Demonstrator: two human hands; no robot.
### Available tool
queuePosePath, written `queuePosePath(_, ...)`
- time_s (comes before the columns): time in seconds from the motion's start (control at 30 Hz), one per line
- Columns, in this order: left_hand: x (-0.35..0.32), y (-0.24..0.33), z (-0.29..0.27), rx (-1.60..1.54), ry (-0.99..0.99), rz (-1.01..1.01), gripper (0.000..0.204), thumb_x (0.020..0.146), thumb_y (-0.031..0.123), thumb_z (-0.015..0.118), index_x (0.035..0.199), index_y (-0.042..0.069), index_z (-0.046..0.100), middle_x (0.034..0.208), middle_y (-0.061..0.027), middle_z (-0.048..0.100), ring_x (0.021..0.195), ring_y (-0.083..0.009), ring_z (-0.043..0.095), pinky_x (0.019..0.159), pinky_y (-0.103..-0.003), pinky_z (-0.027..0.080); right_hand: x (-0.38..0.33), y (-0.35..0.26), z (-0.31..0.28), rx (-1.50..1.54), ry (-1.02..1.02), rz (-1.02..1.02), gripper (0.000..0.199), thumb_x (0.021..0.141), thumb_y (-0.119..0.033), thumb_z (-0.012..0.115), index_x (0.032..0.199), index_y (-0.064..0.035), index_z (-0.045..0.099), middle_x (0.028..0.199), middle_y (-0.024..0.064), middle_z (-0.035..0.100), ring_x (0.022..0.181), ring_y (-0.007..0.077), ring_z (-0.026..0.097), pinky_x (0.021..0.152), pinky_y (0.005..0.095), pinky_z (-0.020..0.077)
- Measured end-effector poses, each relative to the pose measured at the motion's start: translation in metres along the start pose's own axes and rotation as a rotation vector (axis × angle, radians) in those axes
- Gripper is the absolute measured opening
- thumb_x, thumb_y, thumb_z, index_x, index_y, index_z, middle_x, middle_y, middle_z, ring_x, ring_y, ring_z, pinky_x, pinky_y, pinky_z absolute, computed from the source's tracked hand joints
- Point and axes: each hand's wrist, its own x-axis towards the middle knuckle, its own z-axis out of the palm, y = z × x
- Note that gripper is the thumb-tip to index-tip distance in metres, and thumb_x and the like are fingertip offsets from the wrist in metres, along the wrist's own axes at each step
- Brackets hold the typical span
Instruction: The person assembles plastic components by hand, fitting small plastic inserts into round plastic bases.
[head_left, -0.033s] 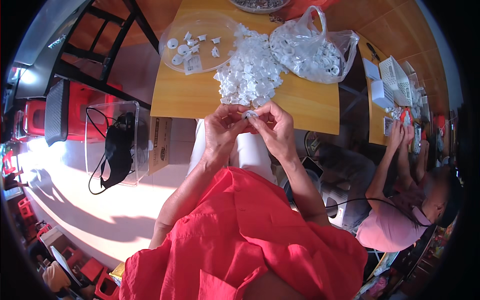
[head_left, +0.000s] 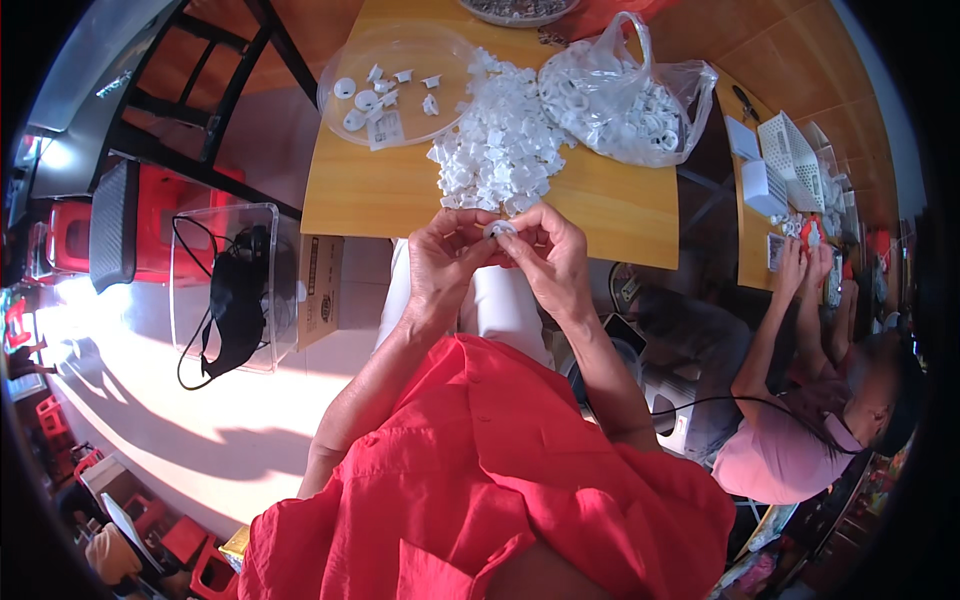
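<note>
- As the head view shows, two hands work on one item: left hand point(head_left: 440, 262) and right hand point(head_left: 556, 262) both pinch one white round piece point(head_left: 500, 229) between fingertips.
- Location of piece: just off the near edge of one wooden bench point(head_left: 365, 190), above the lap.
- One heap of small white parts point(head_left: 500, 150) on the bench, beyond the hands; too many to count.
- One clear round tray point(head_left: 420, 120), left of the heap: three white discs point(head_left: 345, 88), about six small white fittings point(head_left: 403, 76), one printed slip point(head_left: 384, 130).
- One clear plastic bag point(head_left: 610, 110), right of the heap, filled with white parts, uncountable.
- One round dish point(head_left: 520, 10) at the far side, partly cut off.
</note>
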Motion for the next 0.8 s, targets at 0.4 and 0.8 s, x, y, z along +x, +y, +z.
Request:
queuePosePath(0.4,-0.006,-0.002,0.010,-0.190,0.082,-0.031,0.020,0.079,-0.003,0.060,0.098,0.002,0.056,0.083,-0.0041,0.059,0.075,-0.0113,0.058,0.070,-0.026,0.050,-0.003,0.000,0.003,0.291,0.063,0.085,0.007,0.081,-0.002,0.058,0.083,-0.0020,0.052,0.076,0.0071,0.060,0.063,0.0102,0.059,0.055,0.0223,0.0513)
queuePosePath(0.8,-0.005,0.001,0.007,-0.063,0.093,0.040,0.014,0.080,0.001,0.059,0.094,0.002,0.059,0.080,-0.0026,0.061,0.070,-0.0080,0.055,0.066,-0.022,0.046,0.000,-0.004,0.006,0.088,0.028,0.030,0.008,0.082,-0.003,0.058,0.089,-0.0005,0.055,0.073,0.0014,0.058,0.067,0.0053,0.055,0.058,0.0189,0.0479)
